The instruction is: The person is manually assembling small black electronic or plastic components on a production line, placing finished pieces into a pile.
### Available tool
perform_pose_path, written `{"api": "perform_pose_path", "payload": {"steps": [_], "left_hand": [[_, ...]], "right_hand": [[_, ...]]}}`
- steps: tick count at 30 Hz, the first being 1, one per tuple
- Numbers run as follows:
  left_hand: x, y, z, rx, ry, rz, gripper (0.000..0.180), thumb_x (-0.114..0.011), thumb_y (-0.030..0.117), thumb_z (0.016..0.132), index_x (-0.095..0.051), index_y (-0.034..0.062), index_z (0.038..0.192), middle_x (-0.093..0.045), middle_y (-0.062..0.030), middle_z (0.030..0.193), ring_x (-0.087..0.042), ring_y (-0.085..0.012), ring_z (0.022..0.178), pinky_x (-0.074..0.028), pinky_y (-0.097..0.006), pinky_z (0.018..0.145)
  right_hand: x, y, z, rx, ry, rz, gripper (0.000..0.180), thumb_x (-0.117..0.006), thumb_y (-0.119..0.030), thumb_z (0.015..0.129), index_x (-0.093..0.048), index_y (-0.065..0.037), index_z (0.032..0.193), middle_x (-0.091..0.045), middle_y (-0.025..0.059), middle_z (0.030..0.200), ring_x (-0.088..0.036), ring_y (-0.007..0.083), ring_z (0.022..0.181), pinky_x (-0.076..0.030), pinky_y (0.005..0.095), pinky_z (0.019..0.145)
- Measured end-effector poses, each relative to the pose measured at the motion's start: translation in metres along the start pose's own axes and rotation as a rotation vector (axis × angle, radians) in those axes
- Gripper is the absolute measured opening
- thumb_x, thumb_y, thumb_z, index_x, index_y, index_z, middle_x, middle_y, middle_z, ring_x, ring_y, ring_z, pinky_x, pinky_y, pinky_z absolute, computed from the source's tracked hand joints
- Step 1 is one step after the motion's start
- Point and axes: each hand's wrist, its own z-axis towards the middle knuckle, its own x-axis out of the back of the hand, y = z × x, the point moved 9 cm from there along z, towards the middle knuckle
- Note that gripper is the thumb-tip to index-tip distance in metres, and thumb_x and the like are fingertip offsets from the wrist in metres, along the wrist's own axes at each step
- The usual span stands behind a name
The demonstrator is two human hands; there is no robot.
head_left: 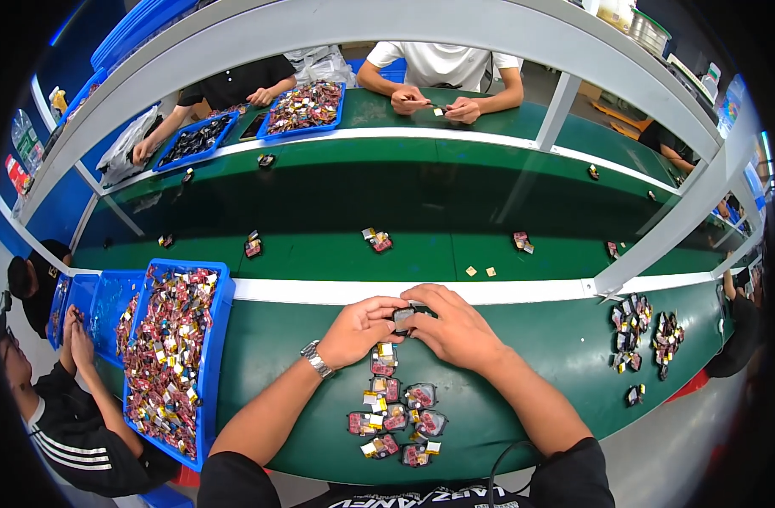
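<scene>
**Both hands pinch one small part**

The left hand (359, 328) and right hand (452, 326) meet, fingers closed narrowly on a small dark part (403, 318) held between the fingertips. Just below the fingers lies a pile of similar parts (396, 416) on the green table (540, 339).

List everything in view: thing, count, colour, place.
small part: one, dark, pinched between both hands
loose parts: about ten, red, black and yellow, on the green table below the hands
blue tray: one, heaped with the same parts, at the left
far trays: two, blue, across the conveyor
conveyor belt: one, dark green, scattered parts on it
right pile: many mixed parts, table's right end
other people: several, around the line
wristwatch: one, silver, left wrist
left hand: on the part
right hand: on the part
</scene>
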Motion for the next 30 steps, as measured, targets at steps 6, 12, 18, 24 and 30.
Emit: {"api": "perform_pose_path", "payload": {"steps": [6, 12, 18, 24, 30], "left_hand": [[-0.002, 0.0, 0.0, -0.015, -0.002, 0.022, 0.039, -0.049, -0.007, 0.095, -0.05, -0.0026, 0.134, -0.055, -0.0112, 0.134, -0.061, -0.0168, 0.112, -0.057, -0.032, 0.093], [0.001, 0.001, -0.001, -0.013, -0.015, 0.0, 0.041, -0.051, -0.007, 0.094, -0.049, -0.0027, 0.134, -0.054, -0.0117, 0.135, -0.061, -0.018, 0.114, -0.056, -0.034, 0.095], [0.001, 0.003, -0.002, -0.023, -0.025, -0.033, 0.041, -0.055, -0.002, 0.094, -0.05, -0.0016, 0.135, -0.059, -0.0142, 0.129, -0.062, -0.0206, 0.113, -0.056, -0.037, 0.096], [0.0, 0.003, -0.003, -0.049, -0.057, -0.049, 0.039, -0.056, 0.001, 0.096, -0.048, -0.0016, 0.134, -0.054, -0.0128, 0.134, -0.061, -0.0206, 0.115, -0.055, -0.038, 0.098], [0.007, 0.001, -0.003, -0.109, -0.014, -0.056, 0.023, -0.058, 0.002, 0.095, -0.053, 0.0006, 0.118, -0.062, -0.0148, 0.119, -0.065, -0.0208, 0.107, -0.058, -0.037, 0.09]], "right_hand": [[-0.005, 0.006, -0.001, -0.077, 0.053, 0.17, 0.019, -0.072, -0.008, 0.078, -0.067, -0.006, 0.096, -0.056, 0.0106, 0.122, -0.053, 0.0306, 0.119, -0.046, 0.0416, 0.099], [-0.007, 0.014, -0.006, -0.15, 0.135, 0.304, 0.011, -0.072, -0.009, 0.081, -0.07, -0.007, 0.092, -0.058, 0.0101, 0.122, -0.053, 0.0306, 0.117, -0.048, 0.0405, 0.096], [-0.012, 0.023, -0.011, -0.258, 0.166, 0.443, 0.01, -0.071, -0.012, 0.085, -0.071, -0.008, 0.094, -0.06, 0.0091, 0.123, -0.053, 0.0296, 0.118, -0.048, 0.0387, 0.096], [-0.019, 0.032, -0.013, -0.331, 0.182, 0.601, 0.01, -0.073, -0.01, 0.084, -0.073, -0.007, 0.093, -0.063, 0.0094, 0.122, -0.057, 0.0263, 0.117, -0.047, 0.0382, 0.098], [-0.019, 0.033, -0.014, -0.368, 0.175, 0.587, 0.011, -0.073, -0.01, 0.084, -0.074, -0.008, 0.095, -0.063, 0.0079, 0.124, -0.056, 0.0261, 0.118, -0.047, 0.0383, 0.098]]}}
